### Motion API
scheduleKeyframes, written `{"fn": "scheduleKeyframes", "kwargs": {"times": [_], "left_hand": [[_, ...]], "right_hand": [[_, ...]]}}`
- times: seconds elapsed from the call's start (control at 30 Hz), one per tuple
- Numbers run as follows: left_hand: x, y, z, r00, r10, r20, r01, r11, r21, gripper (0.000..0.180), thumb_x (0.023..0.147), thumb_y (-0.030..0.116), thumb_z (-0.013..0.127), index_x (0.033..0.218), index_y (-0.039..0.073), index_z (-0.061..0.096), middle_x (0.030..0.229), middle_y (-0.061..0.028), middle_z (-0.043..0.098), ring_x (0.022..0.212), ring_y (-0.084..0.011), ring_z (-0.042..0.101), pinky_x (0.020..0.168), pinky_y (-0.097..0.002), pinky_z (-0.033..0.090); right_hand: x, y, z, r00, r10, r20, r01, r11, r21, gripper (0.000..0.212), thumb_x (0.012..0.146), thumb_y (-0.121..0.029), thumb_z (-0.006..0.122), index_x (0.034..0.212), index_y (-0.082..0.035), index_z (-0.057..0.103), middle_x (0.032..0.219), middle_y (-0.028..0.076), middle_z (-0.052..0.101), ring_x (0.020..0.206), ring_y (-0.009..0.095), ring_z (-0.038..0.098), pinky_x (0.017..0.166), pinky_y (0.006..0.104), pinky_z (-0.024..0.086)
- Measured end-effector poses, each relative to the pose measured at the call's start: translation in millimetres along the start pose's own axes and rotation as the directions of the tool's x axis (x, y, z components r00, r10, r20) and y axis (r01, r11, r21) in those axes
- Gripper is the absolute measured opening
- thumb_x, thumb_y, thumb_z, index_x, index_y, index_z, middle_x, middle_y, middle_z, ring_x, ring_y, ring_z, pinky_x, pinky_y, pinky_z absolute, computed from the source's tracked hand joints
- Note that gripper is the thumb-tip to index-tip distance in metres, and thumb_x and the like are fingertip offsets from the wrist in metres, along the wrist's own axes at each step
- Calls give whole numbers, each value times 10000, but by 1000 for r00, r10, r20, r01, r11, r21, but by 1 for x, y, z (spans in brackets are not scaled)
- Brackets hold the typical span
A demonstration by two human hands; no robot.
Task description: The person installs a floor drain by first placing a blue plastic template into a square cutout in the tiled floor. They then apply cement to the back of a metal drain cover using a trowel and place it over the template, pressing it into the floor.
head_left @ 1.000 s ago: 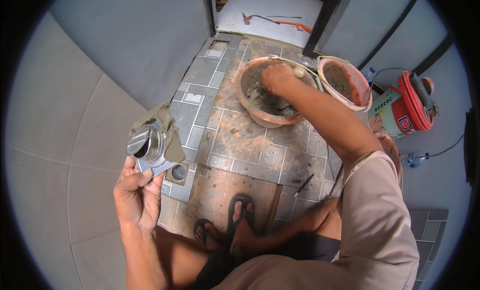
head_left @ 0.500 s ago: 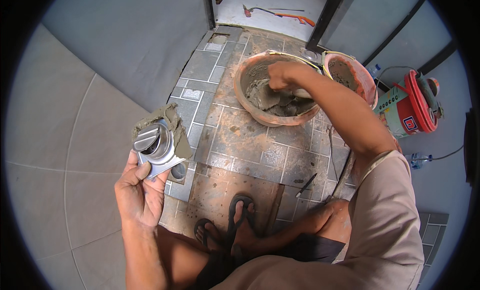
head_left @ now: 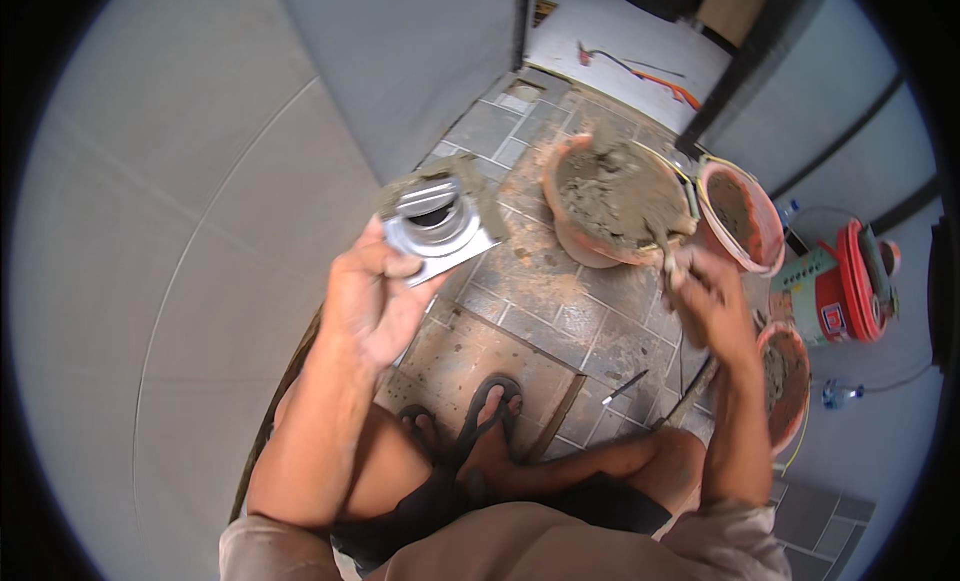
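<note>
My left hand (head_left: 372, 301) grips the lower corner of a square metal floor drain (head_left: 440, 243), fingers and thumb on its plate. The drain's round centre has a partly tilted cover, and grey mortar (head_left: 487, 206) is caked along its far and right edges. On the right, my right hand (head_left: 712, 299) is closed round the handle of a trowel (head_left: 670, 249). A large heap of wet mortar (head_left: 625, 196) covers the trowel's blade, which is over the round orange-brown basin (head_left: 583, 246). The heap hides most of the blade and the basin's inside.
A mortar-stained bucket (head_left: 768, 263) stands right of the basin, beside a red-and-green pail (head_left: 830, 296). Another bucket (head_left: 790, 406) is by my right forearm. A dark pen-like tool (head_left: 625, 386) lies on the tiles. My sandalled feet (head_left: 490, 406) are below; a grey wall (head_left: 400, 71) rises at left.
My right hand has come up out of the basin and back toward me, lifting the trowel loaded with mortar. The drain in my left hand appears farther right and tilted differently; the view has turned left.
</note>
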State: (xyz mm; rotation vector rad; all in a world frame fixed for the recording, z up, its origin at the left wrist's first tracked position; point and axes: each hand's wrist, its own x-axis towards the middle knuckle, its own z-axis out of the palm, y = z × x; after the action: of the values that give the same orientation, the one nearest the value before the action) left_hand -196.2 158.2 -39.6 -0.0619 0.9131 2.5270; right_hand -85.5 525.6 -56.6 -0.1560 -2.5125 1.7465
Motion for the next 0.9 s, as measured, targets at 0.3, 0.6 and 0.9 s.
{"fn": "scheduleKeyframes", "kwargs": {"times": [0.3,0.6,0.9], "left_hand": [[-5,-9,3,989,-3,146,34,977,-210,628,786,17,556,1371,-193,472,1393,-318,590,1337,-441,597,1244,-579,425],[-20,-11,21,972,17,235,54,955,-290,561,1058,261,445,1488,-99,447,1499,-283,559,1415,-399,554,1246,-569,391],[-19,-15,25,993,53,102,-18,948,-317,611,1191,396,234,1525,-91,387,1570,-284,496,1492,-407,471,1294,-567,317]], "right_hand": [[-83,4,103,886,-280,-369,241,959,-148,214,892,-31,800,1059,39,686,1037,140,686,947,245,659,875,342,527],[-87,-4,117,837,-412,-359,287,891,-352,229,876,9,797,1068,55,681,1045,181,701,958,295,690,890,358,536],[-93,-5,117,814,-508,-283,250,744,-619,282,862,24,744,1131,56,664,1124,236,670,1015,440,627,900,485,517]]}}
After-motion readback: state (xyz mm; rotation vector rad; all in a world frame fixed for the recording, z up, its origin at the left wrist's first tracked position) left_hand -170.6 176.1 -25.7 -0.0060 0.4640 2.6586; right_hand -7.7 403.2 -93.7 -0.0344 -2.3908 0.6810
